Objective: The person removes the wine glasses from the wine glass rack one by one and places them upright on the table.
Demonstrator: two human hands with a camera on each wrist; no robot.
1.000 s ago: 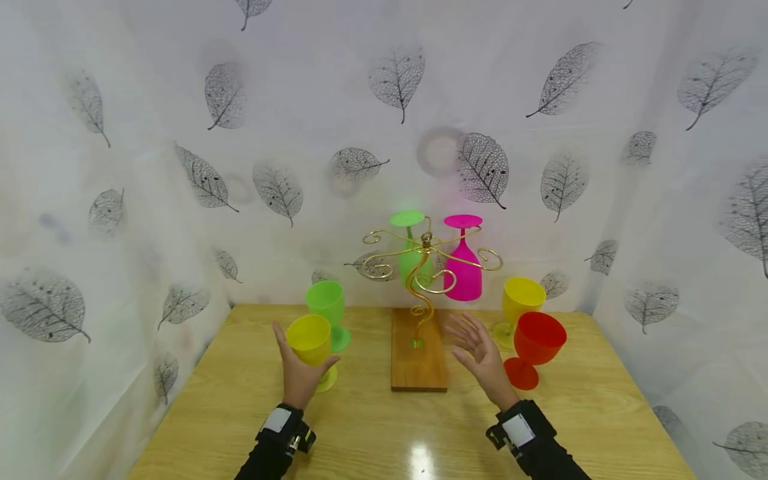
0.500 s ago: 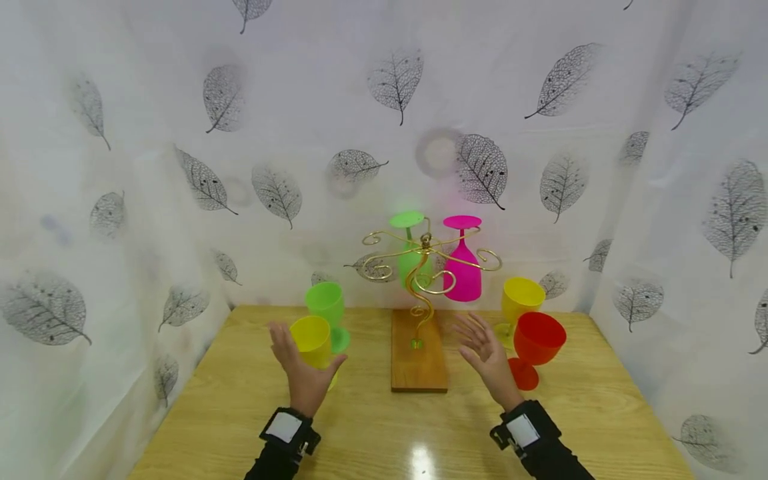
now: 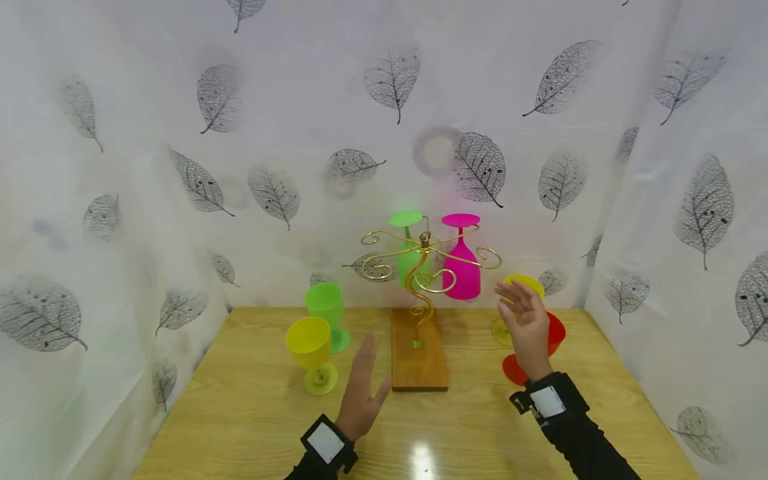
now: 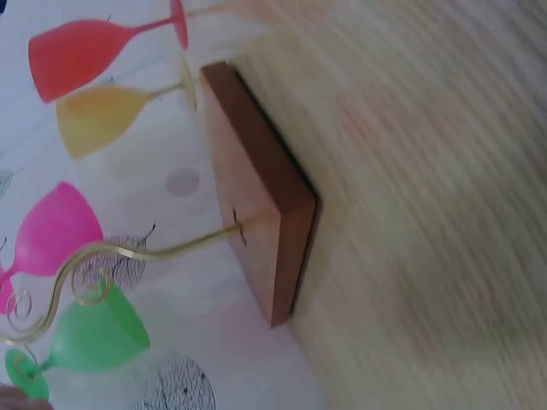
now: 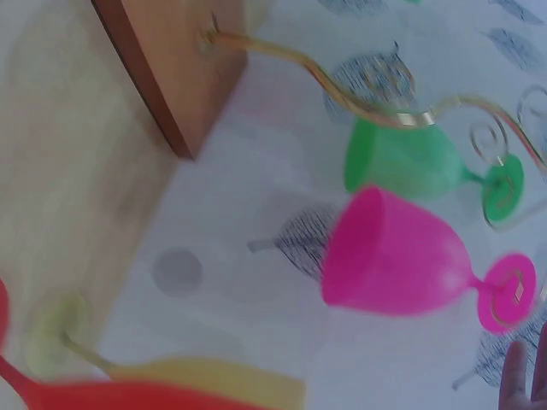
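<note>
My left hand (image 3: 362,393) is over the table with its fingers extended, between a yellow goblet (image 3: 309,343) and the wooden base (image 3: 419,375) of a gold wire rack (image 3: 426,248). It holds nothing. My right hand (image 3: 529,330) has its fingers loosely bent and holds nothing. It partly hides a red goblet (image 3: 558,333) and a second yellow goblet (image 3: 528,283), both upright. A green goblet (image 3: 411,267) and a magenta goblet (image 3: 462,273) hang upside down by their feet from the rack. The right wrist view shows the magenta goblet (image 5: 397,256) close up.
Another green goblet (image 3: 325,303) stands upright behind the left yellow one. The wooden table (image 3: 480,427) ends at a white curtain (image 3: 336,87) with leaf prints, which hangs behind and on both sides. Several of the rack's curled arms reach toward me.
My left hand has moved right, away from the left yellow goblet. My right hand has shifted right, in front of the red goblet. The goblets have stayed in place.
</note>
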